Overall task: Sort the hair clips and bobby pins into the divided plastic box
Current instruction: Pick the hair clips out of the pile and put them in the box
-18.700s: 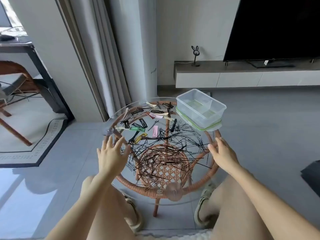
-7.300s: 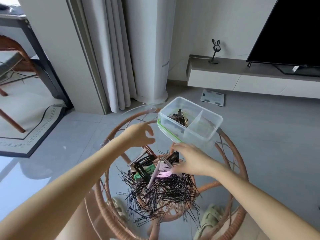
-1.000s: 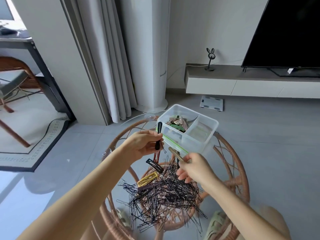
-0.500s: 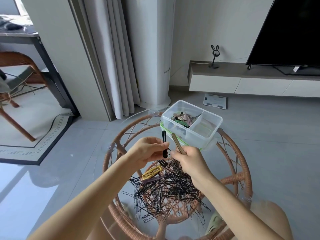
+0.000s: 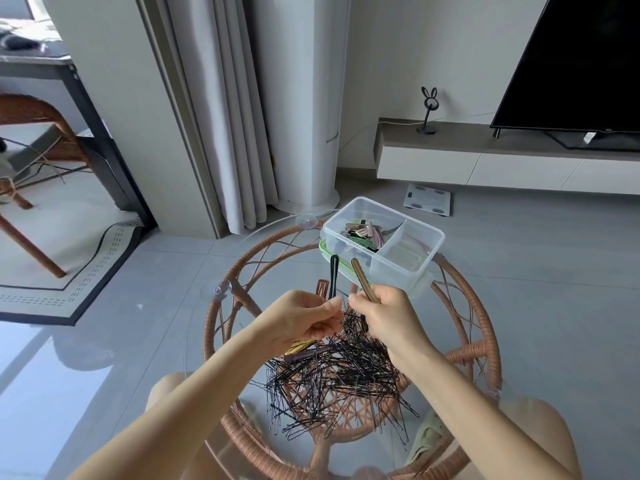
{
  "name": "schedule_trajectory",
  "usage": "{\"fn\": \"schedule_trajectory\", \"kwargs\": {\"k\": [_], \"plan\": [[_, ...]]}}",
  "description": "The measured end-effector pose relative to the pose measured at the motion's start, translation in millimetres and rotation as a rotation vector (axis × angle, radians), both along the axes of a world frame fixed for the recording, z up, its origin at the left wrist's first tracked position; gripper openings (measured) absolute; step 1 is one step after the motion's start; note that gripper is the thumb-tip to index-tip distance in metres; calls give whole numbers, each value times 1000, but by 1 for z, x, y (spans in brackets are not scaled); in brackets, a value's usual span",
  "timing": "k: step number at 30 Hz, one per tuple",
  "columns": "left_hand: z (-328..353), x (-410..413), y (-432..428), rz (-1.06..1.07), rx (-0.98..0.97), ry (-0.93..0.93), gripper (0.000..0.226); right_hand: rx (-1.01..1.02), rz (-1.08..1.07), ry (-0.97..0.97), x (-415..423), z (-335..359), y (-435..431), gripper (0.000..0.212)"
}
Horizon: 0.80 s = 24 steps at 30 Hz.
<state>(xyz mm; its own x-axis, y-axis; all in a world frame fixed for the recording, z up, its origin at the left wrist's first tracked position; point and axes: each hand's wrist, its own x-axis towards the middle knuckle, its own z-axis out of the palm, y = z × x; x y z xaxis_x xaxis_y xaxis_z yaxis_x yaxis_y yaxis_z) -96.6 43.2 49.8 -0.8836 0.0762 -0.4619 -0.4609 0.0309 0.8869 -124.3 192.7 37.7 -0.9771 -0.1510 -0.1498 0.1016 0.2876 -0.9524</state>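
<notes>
Holding one black clip (image 5: 333, 275) by its lower end, the left hand (image 5: 298, 320) had its fingers pinched shut on it. The clip's long axis was near vertical, tip up toward the box (image 5: 391, 268). A red-brown clip (image 5: 322, 289) showed just left of it, also end-up. Its lower end was hidden behind the hand, so I couldn't tell if it was held or lying on the glass.

Right hand (image 5: 388, 317): fingers curled round one tan clip (image 5: 362, 278), axis tilted, free end up and left, crossing in front of the box's near wall. The hands were close together, thumbs almost touching, over the far edge of the bobby pins (image 5: 339, 379). That was a black tangle mid-table (image 5: 491, 327), pointing every way, too many to count.

Two clips lay flat at the heap's left edge, partly under the left hand: a yellow clip (image 5: 298, 347) and a purple clip (image 5: 304, 355), both running roughly left-right.

The box sat on a green lid (image 5: 323, 249) at the table's far edge. It had two compartments, and the left one held the sorted clips (image 5: 360, 233), count unclear. One scale (image 5: 429, 202) lay on the floor behind.
</notes>
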Motion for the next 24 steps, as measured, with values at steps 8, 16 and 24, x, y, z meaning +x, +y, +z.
{"fn": "schedule_trajectory", "kwargs": {"k": [8, 16, 24], "plan": [[3, -5, -10, 106, -168, 38, 26, 108, 45, -68, 0, -1, 13, 17], [28, -35, -20, 118, -276, 97, 20, 216, 77, 16, -10, 21, 19, 45], [48, -130, 15, -44, -802, 217, 48, 250, -124, 34, -111, 43, -10, 36]]}}
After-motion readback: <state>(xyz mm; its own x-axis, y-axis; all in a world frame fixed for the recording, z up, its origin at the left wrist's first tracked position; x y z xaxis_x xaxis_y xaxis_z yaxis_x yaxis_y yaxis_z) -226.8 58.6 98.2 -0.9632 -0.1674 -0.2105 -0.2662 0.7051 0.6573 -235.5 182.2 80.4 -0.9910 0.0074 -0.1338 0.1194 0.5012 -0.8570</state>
